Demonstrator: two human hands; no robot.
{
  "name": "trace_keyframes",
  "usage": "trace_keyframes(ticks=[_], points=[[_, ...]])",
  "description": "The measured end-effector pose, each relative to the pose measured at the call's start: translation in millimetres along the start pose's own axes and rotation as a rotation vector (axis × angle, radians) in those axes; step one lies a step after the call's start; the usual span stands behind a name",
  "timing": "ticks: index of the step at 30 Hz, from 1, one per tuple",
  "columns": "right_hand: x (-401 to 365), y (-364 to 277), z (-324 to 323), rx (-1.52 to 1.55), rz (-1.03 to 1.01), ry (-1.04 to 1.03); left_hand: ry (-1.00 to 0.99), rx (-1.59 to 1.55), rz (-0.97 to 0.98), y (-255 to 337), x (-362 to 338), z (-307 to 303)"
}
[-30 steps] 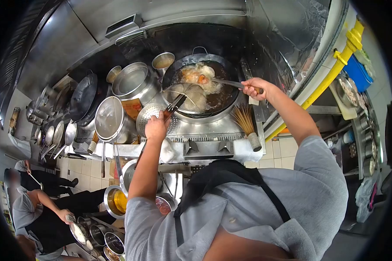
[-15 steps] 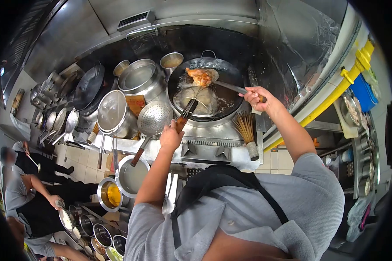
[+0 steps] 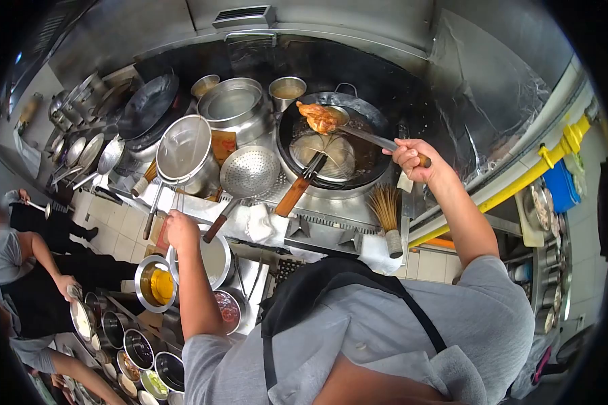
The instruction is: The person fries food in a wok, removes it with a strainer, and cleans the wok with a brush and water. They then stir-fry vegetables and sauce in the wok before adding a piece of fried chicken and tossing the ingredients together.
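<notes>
My right hand grips the wooden-ended handle of a ladle. A browned piece of meat rests at the ladle's bowl, over the dark wok. Inside the wok sits a wire mesh strainer, its wooden handle lying over the near rim. At the left, my left hand is closed at a thin metal handle below the round sieve. Beside it lies a perforated skimmer with a brown handle.
A bamboo brush stands right of the wok. Pots line the back left. A bowl with yellow liquid and several containers are at lower left, near two people. A yellow pipe runs along the right.
My left hand has let go of the mesh strainer's wooden handle and moved left to a metal handle. The meat and ladle remain over the wok. The camera view has shifted.
</notes>
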State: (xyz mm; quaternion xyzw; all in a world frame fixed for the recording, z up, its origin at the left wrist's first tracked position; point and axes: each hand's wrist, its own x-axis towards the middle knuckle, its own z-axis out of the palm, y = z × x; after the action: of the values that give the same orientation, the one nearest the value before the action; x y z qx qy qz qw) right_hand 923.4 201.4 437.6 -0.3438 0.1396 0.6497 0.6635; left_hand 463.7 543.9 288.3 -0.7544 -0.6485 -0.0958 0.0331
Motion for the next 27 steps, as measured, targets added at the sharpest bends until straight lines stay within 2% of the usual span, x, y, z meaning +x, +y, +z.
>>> trace_keyframes(ticks=[1, 2, 6, 9, 10, 14, 16, 21, 27], points=[[1, 5, 8, -0.016, 0.009, -0.013, -0.080, -0.124, 0.013, -4, 3, -1], [2, 11, 16, -0.032, 0.019, -0.025, -0.012, -0.153, 0.097, -11, 2, -2], [15, 31, 48, -0.052, 0.101, -0.117, -0.085, -0.212, 0.097, -18, -1, -28], [27, 50, 79, -0.054, 0.174, -0.193, -0.069, -0.269, 0.052, -31, 7, -33], [32, 57, 89, -0.041, 0.191, -0.218, -0.111, -0.304, -0.002, -27, 4, -54], [57, 82, 124, -0.060, 0.259, -0.300, -0.033, -0.269, 0.009, -47, 13, -63], [73, 91, 139, -0.069, 0.298, -0.338, -0.035, -0.287, -0.058, -53, 18, -75], [102, 116, 178, -0.122, 0.356, -0.337, -0.026, -0.270, -0.142, -67, 36, -108], [145, 140, 205, -0.138, 0.437, -0.267, 0.049, -0.314, -0.082, -87, 43, -110]])
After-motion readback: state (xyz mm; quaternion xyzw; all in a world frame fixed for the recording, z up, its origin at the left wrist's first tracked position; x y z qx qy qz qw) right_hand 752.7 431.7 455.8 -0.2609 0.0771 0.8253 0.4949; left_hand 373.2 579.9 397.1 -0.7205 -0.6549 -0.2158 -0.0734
